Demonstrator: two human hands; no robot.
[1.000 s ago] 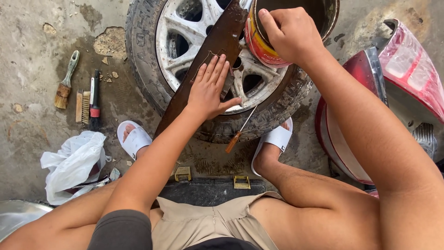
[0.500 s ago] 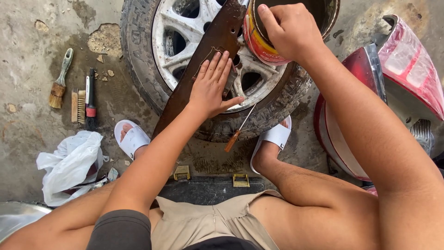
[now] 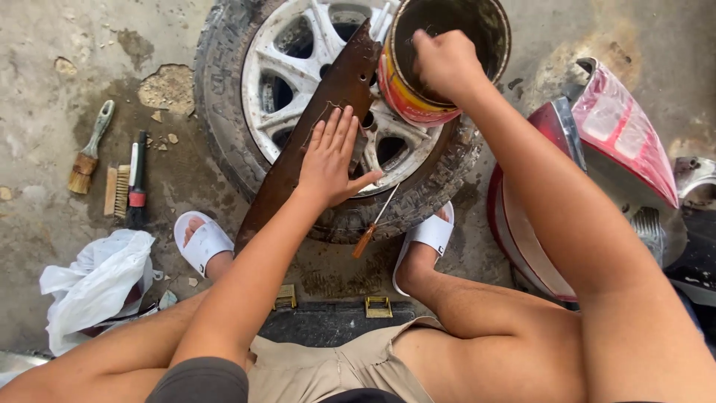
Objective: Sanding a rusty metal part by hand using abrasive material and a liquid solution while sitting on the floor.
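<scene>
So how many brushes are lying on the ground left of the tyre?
3: a green-handled paintbrush farthest left, a wooden scrubbing brush beside it, and a black-and-red brush nearest the tyre. The white bag could hide more.

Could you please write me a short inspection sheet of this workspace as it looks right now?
Surface: stained, chipped concrete floor.
Job's things: long brown strip lies slanting across a wheel laid flat; a dark-lined can stands on the wheel's rim.
Clutter: paintbrush, wire brush and a black-and-red tool at left; white plastic bag; screwdriver against the tyre.
Grippers: left hand flat on the strip, fingers spread; right hand reaches into the can, fingers curled; anything held is hidden.
Cables: nothing seen.
Surroundings: red tail-light unit at right; white sandals on both feet.
</scene>
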